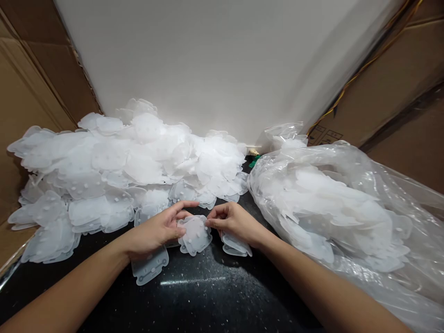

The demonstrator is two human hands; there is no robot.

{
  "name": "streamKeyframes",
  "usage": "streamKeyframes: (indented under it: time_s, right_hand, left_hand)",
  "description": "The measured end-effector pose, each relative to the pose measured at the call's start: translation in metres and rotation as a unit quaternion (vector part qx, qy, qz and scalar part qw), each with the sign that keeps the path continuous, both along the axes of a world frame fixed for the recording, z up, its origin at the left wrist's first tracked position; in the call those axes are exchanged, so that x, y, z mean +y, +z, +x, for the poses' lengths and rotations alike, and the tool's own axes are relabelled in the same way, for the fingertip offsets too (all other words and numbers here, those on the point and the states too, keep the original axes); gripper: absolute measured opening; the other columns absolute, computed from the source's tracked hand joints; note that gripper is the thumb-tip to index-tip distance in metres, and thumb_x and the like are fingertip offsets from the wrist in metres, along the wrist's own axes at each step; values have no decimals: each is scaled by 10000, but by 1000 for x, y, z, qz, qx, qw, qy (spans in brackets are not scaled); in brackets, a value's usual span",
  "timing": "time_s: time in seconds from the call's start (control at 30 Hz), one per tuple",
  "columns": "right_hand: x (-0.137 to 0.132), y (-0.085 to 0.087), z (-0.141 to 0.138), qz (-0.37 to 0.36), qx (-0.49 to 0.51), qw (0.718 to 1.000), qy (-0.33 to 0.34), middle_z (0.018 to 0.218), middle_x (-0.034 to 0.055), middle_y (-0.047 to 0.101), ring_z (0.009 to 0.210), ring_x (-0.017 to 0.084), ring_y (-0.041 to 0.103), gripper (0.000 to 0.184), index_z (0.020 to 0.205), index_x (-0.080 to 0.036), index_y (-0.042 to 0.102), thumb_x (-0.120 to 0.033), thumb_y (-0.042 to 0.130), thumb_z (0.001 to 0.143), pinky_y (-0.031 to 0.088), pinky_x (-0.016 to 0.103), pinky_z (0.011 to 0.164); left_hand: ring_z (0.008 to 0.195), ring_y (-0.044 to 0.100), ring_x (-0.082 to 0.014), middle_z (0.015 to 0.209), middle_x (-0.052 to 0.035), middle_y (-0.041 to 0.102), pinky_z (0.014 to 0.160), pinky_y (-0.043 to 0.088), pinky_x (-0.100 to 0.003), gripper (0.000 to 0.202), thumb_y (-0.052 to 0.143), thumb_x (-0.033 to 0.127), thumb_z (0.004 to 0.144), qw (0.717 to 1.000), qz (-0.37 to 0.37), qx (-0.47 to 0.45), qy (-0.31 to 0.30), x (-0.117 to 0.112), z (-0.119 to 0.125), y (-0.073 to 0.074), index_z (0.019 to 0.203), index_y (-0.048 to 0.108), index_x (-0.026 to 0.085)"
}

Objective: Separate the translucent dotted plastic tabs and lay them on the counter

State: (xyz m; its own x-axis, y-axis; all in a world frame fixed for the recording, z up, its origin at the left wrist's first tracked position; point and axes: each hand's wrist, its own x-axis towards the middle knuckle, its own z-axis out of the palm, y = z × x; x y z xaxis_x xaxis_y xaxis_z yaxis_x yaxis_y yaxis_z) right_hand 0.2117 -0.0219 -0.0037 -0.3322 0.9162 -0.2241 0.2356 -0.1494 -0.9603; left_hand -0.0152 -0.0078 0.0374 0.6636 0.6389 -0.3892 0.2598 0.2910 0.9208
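Both hands meet over a black speckled tabletop (208, 296). My left hand (156, 229) and my right hand (234, 222) pinch the same translucent white plastic piece (194, 236) from either side, fingers closed on its edges. Under my right hand lies a small stack of similar pieces (237, 247). A single flat piece (151, 268) lies below my left wrist.
A large heap of the same white plastic pieces (132, 157) fills the left and back of the table. On the right sits a clear plastic bag (340, 208) full of more pieces. Cardboard boxes (31, 88) flank both sides; a white wall (215, 60) stands behind.
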Motion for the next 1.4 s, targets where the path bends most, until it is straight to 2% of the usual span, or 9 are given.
streamKeyframes:
  time_s: [0.2,0.33,0.43,0.6,0.8,0.9,1.0,1.1,1.4]
  right_hand:
    - [2,13,10,13,160,987,-23,664,10,664,587,127,558,255,790,-197,588,-445,635,824,378,255,580]
    - [6,17,23,23,35,998,50,653,-8,629,611,121,535,140,762,-192,569,-283,662,812,387,263,627]
    - [11,10,29,-17,-25,998,49,674,-11,660,629,136,547,160,885,-205,542,-138,628,768,393,276,654]
    - [19,1,32,-15,-35,999,3,724,14,671,687,162,562,142,954,-185,612,-201,537,835,398,297,708]
    - [22,-1,35,6,-20,999,32,699,31,677,733,178,587,243,898,-169,665,-344,497,909,406,324,813]
    - [21,-1,33,0,-23,999,36,727,30,668,712,161,576,202,902,-164,664,-302,516,904,410,313,772]
    - [19,-2,31,-8,-10,1000,27,723,15,636,672,142,556,86,873,-167,654,-207,590,831,406,289,701]
    - [18,-3,30,9,-17,1000,21,724,16,624,662,136,544,83,831,-165,672,-142,629,763,403,283,682]
    - [18,0,30,18,-32,999,26,754,20,637,705,143,554,93,800,-176,677,-131,599,775,408,289,720]
  left_hand:
    - [855,628,-190,1102,-72,628,717,471,-300,517,650,352,830,995,46,21,84,7,-1,3,1316,497,267]
    - [811,639,-178,1151,-85,625,636,479,-269,489,656,341,799,983,76,34,166,9,-1,8,1262,523,263]
    - [738,628,-157,1160,-95,632,572,459,-249,504,661,287,749,975,91,45,197,8,1,13,1234,533,245]
    - [676,606,-140,1188,-126,635,530,431,-235,500,639,264,759,973,110,53,197,7,3,14,1243,519,223]
    - [721,626,-159,1218,-126,627,523,415,-239,499,647,290,763,974,113,61,189,8,2,11,1243,522,233]
    - [775,641,-170,1234,-114,617,564,443,-251,484,641,294,768,975,104,65,185,7,2,12,1233,520,244]
    - [803,652,-180,1263,-116,595,594,469,-263,480,637,301,776,977,97,66,180,7,2,13,1236,511,248]
    - [787,648,-173,1282,-123,581,586,465,-257,490,623,271,783,979,97,58,168,8,0,10,1256,498,255]
    - [677,597,-127,1277,-112,582,510,402,-218,546,556,153,736,980,96,57,166,9,0,7,1270,506,255]
